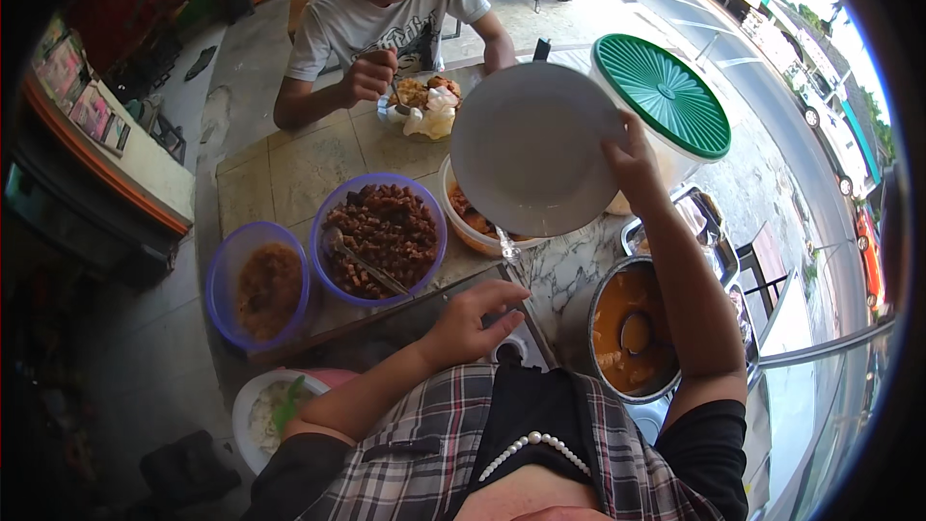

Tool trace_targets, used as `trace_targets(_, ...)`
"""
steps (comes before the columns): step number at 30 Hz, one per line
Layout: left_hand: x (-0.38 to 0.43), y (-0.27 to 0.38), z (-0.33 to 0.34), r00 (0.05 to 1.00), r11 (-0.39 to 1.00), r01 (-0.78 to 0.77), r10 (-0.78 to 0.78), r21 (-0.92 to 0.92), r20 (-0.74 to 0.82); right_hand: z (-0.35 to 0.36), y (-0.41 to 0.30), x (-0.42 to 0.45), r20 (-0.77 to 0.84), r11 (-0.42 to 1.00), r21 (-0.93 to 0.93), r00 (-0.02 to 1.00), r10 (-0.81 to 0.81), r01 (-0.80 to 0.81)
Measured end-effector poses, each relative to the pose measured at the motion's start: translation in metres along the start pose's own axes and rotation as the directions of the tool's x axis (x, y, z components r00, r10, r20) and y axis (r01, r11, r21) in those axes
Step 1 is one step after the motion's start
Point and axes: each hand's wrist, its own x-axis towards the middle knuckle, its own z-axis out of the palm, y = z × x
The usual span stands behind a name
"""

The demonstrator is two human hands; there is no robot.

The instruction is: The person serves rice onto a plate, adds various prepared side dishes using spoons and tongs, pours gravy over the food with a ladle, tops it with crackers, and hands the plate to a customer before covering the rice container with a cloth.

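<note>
My right hand (635,166) grips the right rim of a pale round plate (535,148), tilted up over the table. The plate partly hides a tub of orange-red stewed food (463,206) with a utensil in it. Lower down, my left hand (481,318) hovers with its fingers apart and nothing in them. Left of it stands a purple-rimmed bowl (434,271) of diced brown food (383,231), a metal spoon (372,268) lying in it. A second purple-rimmed bowl (211,297) holds brownish food. Under my right forearm sits a metal pot (599,362) of orange broth with a ladle (636,333).
Across the tiled table (311,159), a person (383,7) holds a utensil over a plate of food and crackers (434,116). A green-lidded container (662,94) stands at right, near metal trays (723,246). A rice container (242,412) with a green leaf is low left.
</note>
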Motion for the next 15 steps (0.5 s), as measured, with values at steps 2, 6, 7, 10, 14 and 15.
trace_targets(2,-0.011,-0.003,0.002,0.916,0.849,0.400,-0.359,-0.346,0.177,0.022,0.029,-0.003,0.164,0.944,0.250,0.970,0.177,-0.214)
trace_targets(6,-0.027,-0.008,-0.013,0.948,0.883,0.296,-0.317,-0.364,0.003,0.049,0.046,-0.003,0.225,0.968,-0.095,0.943,0.247,-0.231)
trace_targets(7,-0.034,-0.007,-0.014,0.905,0.787,0.413,-0.413,-0.459,0.106,0.047,0.057,0.001,0.249,0.971,-0.094,0.939,0.236,-0.219)
trace_targets(10,-0.059,-0.009,-0.018,0.801,0.602,0.577,-0.550,-0.551,0.238,0.040,0.076,0.013,0.335,0.924,-0.230,0.867,0.368,-0.304)
trace_targets(14,-0.092,-0.003,-0.036,0.644,0.385,0.683,-0.717,-0.620,0.265,0.040,0.020,0.001,0.313,0.706,-0.625,0.935,-0.165,0.334)
trace_targets(15,-0.099,-0.004,-0.039,0.645,0.388,0.673,-0.725,-0.630,0.242,0.048,-0.004,-0.003,0.310,0.625,-0.583,0.853,-0.420,0.520)
